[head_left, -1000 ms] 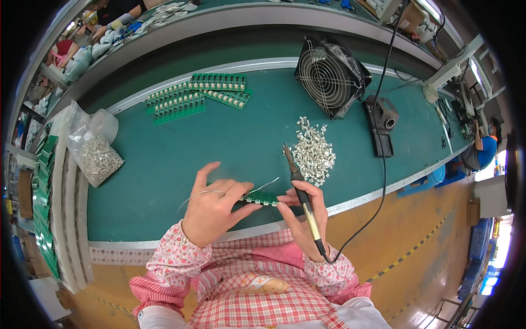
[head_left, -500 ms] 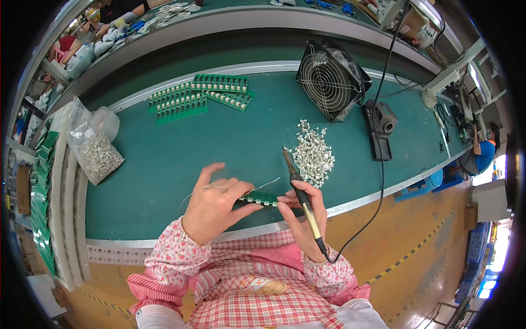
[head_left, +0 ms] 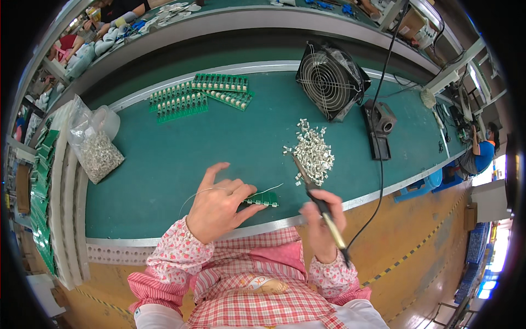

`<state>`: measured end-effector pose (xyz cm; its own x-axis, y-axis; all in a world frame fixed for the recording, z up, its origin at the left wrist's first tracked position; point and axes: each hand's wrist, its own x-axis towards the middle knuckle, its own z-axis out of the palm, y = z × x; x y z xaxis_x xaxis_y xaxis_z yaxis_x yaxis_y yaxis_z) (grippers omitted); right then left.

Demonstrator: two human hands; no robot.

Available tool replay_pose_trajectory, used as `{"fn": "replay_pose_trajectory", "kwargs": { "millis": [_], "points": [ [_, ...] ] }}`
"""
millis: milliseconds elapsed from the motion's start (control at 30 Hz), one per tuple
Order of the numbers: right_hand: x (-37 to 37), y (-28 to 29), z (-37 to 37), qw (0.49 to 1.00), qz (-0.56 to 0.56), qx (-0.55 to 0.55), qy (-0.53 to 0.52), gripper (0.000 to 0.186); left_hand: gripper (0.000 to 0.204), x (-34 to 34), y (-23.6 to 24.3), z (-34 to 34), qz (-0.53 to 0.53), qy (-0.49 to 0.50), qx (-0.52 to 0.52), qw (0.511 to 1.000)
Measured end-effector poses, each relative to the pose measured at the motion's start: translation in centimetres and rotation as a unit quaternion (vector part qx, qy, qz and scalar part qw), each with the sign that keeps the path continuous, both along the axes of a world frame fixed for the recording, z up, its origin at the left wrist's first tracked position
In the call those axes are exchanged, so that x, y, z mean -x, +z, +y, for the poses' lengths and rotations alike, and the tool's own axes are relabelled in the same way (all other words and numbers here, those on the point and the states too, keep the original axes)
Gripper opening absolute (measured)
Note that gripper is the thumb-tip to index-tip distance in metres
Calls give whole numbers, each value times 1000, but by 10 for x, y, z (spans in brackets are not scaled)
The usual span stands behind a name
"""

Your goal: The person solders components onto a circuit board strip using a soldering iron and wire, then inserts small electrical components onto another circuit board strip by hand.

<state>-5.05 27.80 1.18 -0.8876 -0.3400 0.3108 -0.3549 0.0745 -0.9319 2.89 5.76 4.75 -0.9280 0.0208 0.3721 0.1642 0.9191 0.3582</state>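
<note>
My left hand [head_left: 216,208] is closed on a small green circuit board [head_left: 268,197] with white connectors along its near edge, and a thin solder wire [head_left: 274,187] runs through its fingers. My right hand [head_left: 323,236], blurred, is wrapped round a soldering iron [head_left: 335,231] with a dark grip and gold shaft, clear of the board to its right. The iron's tip is over the left edge of a pile of small white connectors [head_left: 313,151]; whether it touches them I cannot tell.
Populated green boards [head_left: 181,109] lie at the back left. A bag of small parts [head_left: 99,157] is beside stacked boards [head_left: 44,192]. At the back right are a black fan [head_left: 329,82] and an iron stand [head_left: 381,153], crossed by a cable. People [head_left: 482,151] work at neighbouring benches.
My right hand has pulled away from the board to the right, swinging the iron with it toward the connector pile. My left hand and board stay nearly in place.
</note>
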Motion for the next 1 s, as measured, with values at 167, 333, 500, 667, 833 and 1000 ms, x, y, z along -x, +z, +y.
{"fn": "replay_pose_trajectory", "kwargs": {
  "millis": [167, 333, 500, 667, 833, 1000],
  "points": [
    [-3, 10, 28, 988, -2, 151, -25, 17, 26, -3, -7, 5, 28, 12, -10, 999],
    [-6, 12, 26, 988, 11, 151, 7, 19, 27, -4, -11, 6, 47, 13, -5, 999],
    [-5, 14, 22, 993, 9, 114, 22, 21, 27, -3, -11, 5, 47, 13, -3, 999],
    [-4, 14, 21, 992, 1, 125, 26, 20, 27, -3, -12, 4, 46, 12, -3, 999],
    [-5, 14, 21, 992, 4, 125, 28, 19, 27, -4, -12, 4, 47, 9, -3, 999],
    [-6, 13, 20, 990, -1, 136, 26, 19, 28, -4, -13, 4, 45, 9, -6, 999]
  ]
}}
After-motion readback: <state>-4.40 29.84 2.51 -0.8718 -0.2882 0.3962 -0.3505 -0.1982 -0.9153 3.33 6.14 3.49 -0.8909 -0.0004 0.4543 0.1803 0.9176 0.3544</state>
